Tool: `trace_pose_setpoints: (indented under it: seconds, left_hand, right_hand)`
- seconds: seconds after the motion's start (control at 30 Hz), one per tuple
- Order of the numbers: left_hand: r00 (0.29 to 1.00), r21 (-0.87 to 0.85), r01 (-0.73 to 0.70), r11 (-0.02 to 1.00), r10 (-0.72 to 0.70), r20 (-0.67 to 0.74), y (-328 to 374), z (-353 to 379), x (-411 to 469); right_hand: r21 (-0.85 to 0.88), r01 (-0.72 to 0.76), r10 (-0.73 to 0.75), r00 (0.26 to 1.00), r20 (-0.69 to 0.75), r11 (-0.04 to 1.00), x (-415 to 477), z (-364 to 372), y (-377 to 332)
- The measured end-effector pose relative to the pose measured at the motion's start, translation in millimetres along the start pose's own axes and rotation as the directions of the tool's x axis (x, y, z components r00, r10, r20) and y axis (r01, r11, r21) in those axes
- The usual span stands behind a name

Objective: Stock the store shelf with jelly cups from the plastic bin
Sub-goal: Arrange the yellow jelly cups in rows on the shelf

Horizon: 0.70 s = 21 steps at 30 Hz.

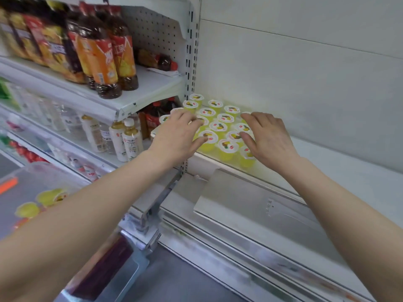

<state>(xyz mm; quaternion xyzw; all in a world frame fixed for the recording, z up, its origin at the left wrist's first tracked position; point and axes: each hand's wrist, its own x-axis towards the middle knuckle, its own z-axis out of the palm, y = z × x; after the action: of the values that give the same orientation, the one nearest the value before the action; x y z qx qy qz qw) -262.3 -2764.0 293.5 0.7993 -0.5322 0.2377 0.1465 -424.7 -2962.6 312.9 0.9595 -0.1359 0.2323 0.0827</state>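
Several yellow jelly cups [218, 126] with white printed lids stand packed together on the white shelf [340, 171], at its left end. My left hand [176, 134] lies over the left side of the group, fingers spread and touching the lids. My right hand [266, 136] lies over the right side, fingers straight on the lids. Neither hand grips a cup. At the lower left, the clear plastic bin [32, 184] holds a few more yellow jelly cups [51, 198], blurred.
Left of the upright post [189, 62], shelves carry bottled tea [104, 59], snack bags [32, 38] and pale drink bottles [128, 138]. A metal bracket [152, 210] and a shelf edge strip [250, 205] jut out below the cups. The white shelf runs on to the right.
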Motion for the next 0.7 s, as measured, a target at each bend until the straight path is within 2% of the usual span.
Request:
trace_pose_setpoints:
  seconds: [0.23, 0.37, 0.57, 0.7]
  left_hand:
    - [0.996, 0.039, 0.091, 0.995, -0.092, 0.021, -107.0, -32.5, -83.4]
    - [0.979, 0.029, 0.195, 0.980, -0.196, 0.062, -170.5, -41.1, -149.1]
    - [0.903, 0.041, 0.399, 0.916, -0.401, 0.154, -245.8, -45.8, -263.4]
    - [0.808, 0.058, 0.541, 0.839, -0.538, 0.240, -275.0, -42.9, -339.0]
  right_hand:
    - [0.024, 0.126, -0.125, 0.990, -0.065, 0.992, 23.0, 14.9, -113.2]
    - [0.068, 0.189, -0.184, 0.980, -0.075, 0.980, 33.2, 37.9, -193.5]
    - [0.218, 0.272, -0.271, 0.962, -0.037, 0.937, 27.1, 93.4, -306.1]
    - [0.302, 0.319, -0.348, 0.936, 0.046, 0.898, 15.7, 130.7, -367.1]
